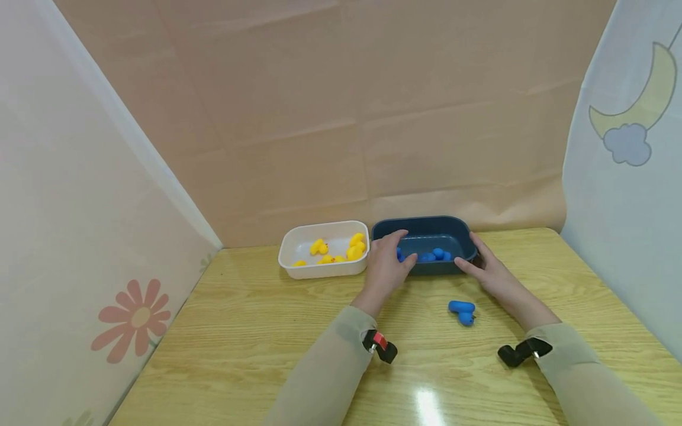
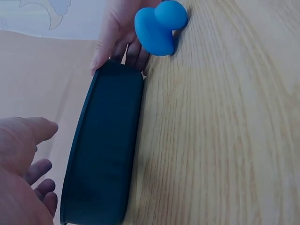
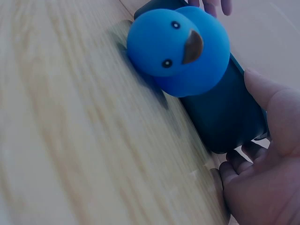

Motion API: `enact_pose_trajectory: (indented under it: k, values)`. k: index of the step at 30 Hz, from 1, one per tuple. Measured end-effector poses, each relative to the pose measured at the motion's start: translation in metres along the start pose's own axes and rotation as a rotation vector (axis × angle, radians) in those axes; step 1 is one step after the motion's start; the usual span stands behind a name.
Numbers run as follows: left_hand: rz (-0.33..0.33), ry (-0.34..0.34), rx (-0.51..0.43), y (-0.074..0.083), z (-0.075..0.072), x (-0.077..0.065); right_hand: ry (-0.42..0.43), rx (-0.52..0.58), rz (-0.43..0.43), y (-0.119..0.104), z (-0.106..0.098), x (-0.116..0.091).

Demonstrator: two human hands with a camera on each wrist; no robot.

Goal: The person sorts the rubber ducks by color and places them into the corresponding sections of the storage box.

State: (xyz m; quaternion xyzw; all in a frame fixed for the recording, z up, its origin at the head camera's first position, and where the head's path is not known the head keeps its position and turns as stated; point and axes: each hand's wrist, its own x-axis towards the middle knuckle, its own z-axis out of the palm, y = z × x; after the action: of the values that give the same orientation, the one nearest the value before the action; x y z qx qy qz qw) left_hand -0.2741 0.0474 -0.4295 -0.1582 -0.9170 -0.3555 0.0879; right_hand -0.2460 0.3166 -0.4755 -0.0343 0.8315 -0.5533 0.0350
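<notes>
My left hand is over the left end of a dark blue plastic bin, thumb and fingers spread apart with nothing between them. In the left wrist view that hand appears beside the bin's long wall. At the opposite end, my right hand grips the bin, its thumb at the front rim and its fingers around the end wall. Several blue rubber ducks lie inside the bin. One more blue rubber duck lies on its side on the table in front of it.
A white bin with several yellow rubber ducks stands directly left of the dark one. Both bins are on a wood-grain table, near its back edge. Brown paper covers the back, with printed white curtains at the sides.
</notes>
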Motion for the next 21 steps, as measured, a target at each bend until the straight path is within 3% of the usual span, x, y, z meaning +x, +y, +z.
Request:
enact_pose_trajectory:
  k: [5, 15, 21]
  values:
    - [0.028, 0.029, -0.003, 0.0, 0.0, -0.005, 0.001, 0.001, 0.0, 0.001, 0.0, -0.001]
    - [0.148, 0.098, -0.026, 0.0, -0.001, -0.026, 0.001, -0.005, -0.005, 0.001, 0.002, 0.0]
    - [0.16, 0.083, -0.044, 0.001, -0.001, -0.038, -0.005, -0.011, -0.004, -0.002, 0.001, 0.0]
